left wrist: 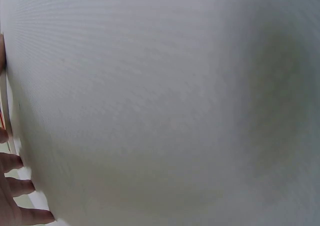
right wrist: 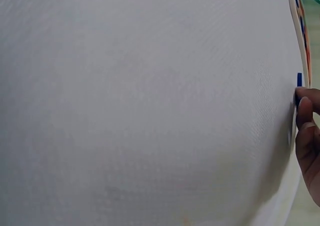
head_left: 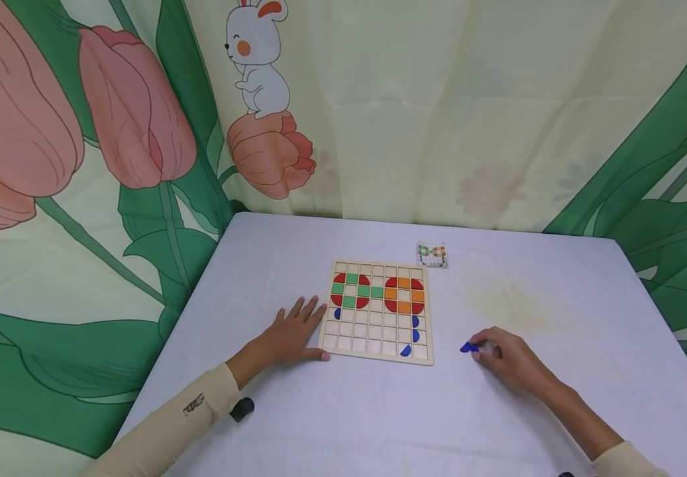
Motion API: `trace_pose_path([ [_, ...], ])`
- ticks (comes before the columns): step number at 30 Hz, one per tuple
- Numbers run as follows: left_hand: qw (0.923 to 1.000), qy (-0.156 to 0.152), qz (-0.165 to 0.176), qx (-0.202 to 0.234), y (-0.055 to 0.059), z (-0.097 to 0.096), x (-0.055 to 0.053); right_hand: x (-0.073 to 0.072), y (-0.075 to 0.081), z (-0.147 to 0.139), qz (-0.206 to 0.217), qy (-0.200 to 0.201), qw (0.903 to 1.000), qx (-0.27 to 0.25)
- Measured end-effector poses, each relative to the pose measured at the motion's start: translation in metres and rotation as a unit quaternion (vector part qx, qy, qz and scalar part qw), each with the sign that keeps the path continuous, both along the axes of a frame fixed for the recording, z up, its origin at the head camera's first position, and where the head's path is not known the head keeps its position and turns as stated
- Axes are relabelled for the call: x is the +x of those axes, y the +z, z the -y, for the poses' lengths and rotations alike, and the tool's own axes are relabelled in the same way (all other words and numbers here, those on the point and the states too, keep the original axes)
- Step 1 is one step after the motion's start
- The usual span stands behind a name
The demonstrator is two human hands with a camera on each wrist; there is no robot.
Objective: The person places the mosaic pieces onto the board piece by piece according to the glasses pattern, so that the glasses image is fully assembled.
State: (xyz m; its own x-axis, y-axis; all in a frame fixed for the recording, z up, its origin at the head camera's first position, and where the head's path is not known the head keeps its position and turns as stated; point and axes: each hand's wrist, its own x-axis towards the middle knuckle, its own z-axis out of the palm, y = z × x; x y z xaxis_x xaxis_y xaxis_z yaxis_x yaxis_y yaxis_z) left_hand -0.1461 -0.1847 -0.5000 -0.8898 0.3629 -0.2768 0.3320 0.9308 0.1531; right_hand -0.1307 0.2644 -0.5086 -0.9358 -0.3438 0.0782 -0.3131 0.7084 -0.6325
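Observation:
A square wooden grid board [head_left: 373, 331] lies on the table, filled in part with red, green, orange and blue pieces. My left hand [head_left: 292, 334] is spread flat at its left edge, index finger and thumb touching the rim; its fingers [left wrist: 20, 186] show at the left of the left wrist view. Right of the board, my right hand [head_left: 510, 361] pinches blue half-round pieces [head_left: 466, 347] between thumb and fingers, low over the cloth. How many pieces it holds is hard to tell. The right wrist view shows a blue edge [right wrist: 299, 79] poking past the fingertips.
A small printed card [head_left: 432, 255] with a coloured grid pattern lies behind the board's far right corner. A white cloth [head_left: 355, 424] covers the table. Behind it hangs a curtain [head_left: 403, 132] printed with tulips and a rabbit.

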Motion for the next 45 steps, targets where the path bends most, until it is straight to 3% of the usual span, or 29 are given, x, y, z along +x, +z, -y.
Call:
trace_pose_path([
  [13, 1.0, 0.0, 0.001, 0.004, 0.001, 0.0, 0.002, -0.005, 0.006, 0.01, 0.071, 0.008, 0.9973, 0.02],
  [24, 1.0, -0.004, -0.006, -0.003, 0.0, 0.003, 0.001, -0.034, 0.022, 0.059, 0.139, 0.031, 0.9887, -0.047],
  [30, 1.0, -0.004, -0.007, -0.002, -0.001, 0.002, 0.001, -0.049, 0.023, 0.098, 0.173, 0.083, 0.9776, -0.086],
  [40, 1.0, -0.005, -0.004, -0.002, 0.001, 0.001, 0.001, -0.064, 0.02, 0.17, 0.148, 0.189, 0.9673, -0.08],
  [45, 1.0, -0.007, 0.0, 0.0, 0.002, 0.002, 0.001, -0.067, 0.018, 0.201, 0.136, 0.208, 0.9662, -0.068],
])
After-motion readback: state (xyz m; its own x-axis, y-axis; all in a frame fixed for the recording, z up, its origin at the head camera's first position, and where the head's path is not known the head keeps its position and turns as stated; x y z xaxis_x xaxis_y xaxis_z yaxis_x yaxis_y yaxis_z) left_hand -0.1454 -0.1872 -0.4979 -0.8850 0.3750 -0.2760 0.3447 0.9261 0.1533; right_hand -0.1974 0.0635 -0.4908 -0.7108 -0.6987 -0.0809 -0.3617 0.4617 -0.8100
